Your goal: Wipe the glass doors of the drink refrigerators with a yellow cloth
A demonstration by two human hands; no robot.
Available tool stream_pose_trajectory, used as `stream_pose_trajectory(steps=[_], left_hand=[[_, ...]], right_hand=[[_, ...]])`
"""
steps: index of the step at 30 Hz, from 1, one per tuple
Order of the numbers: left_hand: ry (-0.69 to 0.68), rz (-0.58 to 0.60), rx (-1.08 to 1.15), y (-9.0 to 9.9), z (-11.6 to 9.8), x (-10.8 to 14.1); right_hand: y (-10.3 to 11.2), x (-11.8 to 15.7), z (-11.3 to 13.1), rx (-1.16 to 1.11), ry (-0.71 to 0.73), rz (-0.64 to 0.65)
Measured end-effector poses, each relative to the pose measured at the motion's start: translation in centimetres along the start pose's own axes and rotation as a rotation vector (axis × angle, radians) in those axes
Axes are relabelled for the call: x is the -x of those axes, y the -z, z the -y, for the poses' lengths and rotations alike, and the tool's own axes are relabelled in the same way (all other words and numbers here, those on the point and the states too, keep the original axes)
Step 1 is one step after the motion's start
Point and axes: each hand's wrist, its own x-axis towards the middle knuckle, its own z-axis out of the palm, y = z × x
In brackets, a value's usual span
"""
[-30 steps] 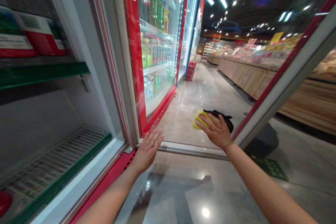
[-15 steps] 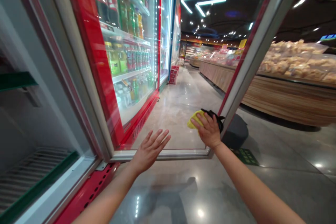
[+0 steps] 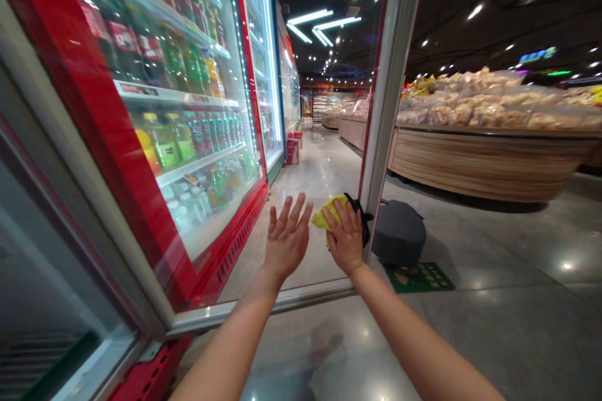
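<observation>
An open glass door [image 3: 386, 88] with a metal frame stands in front of me. My left hand [image 3: 288, 235] is held up with fingers spread and nothing in it. Its palm faces the lower part of the pane; I cannot tell whether it touches. My right hand [image 3: 347, 239] holds a yellow cloth [image 3: 321, 219] with black edging flat against the glass, close to the door's outer upright. Fingers and palm cover part of the cloth, and a black end pokes out beside the frame.
Seen through the glass, a red-framed drinks cooler [image 3: 172, 225] holds rows of bottles [image 3: 176, 62]. A dark grey stool [image 3: 399, 233] and a green floor sign [image 3: 426, 277] are beyond the door edge. Further right, a wood-sided display [image 3: 470, 160] bears bagged goods.
My view has turned right, and the door edge sits further left. My left hand has risen, turned more upright and come closer to the right hand. The cloth stays under my right hand.
</observation>
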Motion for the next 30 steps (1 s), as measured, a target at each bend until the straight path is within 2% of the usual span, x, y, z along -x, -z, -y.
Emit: stream_pose_trajectory(steps=[4, 6, 8, 11, 13, 15, 18, 21, 23, 28, 30], left_hand=[[0.083, 0.024, 0.002, 0.4, 0.1, 0.9], [0.091, 0.039, 0.005, 0.6, 0.6, 1.6], [0.082, 0.055, 0.006, 0.7, 1.1, 2.1], [0.057, 0.065, 0.003, 0.6, 1.7, 2.2], [0.043, 0.067, 0.003, 0.5, 1.9, 2.2], [0.037, 0.065, 0.002, 0.4, 2.1, 2.2], [0.033, 0.054, 0.009, 0.2, 2.2, 2.3], [0.034, 0.038, 0.025, 0.2, 2.4, 2.5], [0.036, 0.032, 0.032, 0.1, 2.5, 2.5], [0.054, 0.057, 0.02, 0.0, 2.3, 2.6], [0.065, 0.069, 0.018, 0.0, 2.2, 2.5]], right_hand=[[-0.5, 3.1, 0.9, -0.014, -0.036, 0.016], [-0.3, 2.7, 1.1, -0.018, -0.049, 0.043], [0.5, -0.1, 1.2, -0.035, -0.114, 0.049], [2.6, -6.6, 1.1, -0.087, -0.193, -0.041], [4.2, -10.0, 0.9, -0.092, -0.17, -0.099], [5.5, -11.4, 0.5, -0.047, -0.124, -0.141], [6.4, -10.2, -0.9, 0.062, -0.089, -0.19], [6.1, -7.7, -2.7, 0.093, -0.123, -0.232], [5.7, -7.1, -3.7, 0.047, -0.136, -0.252], [5.6, -9.5, -4.8, -0.093, -0.199, -0.253], [5.3, -9.6, -4.9, -0.109, -0.236, -0.264]])
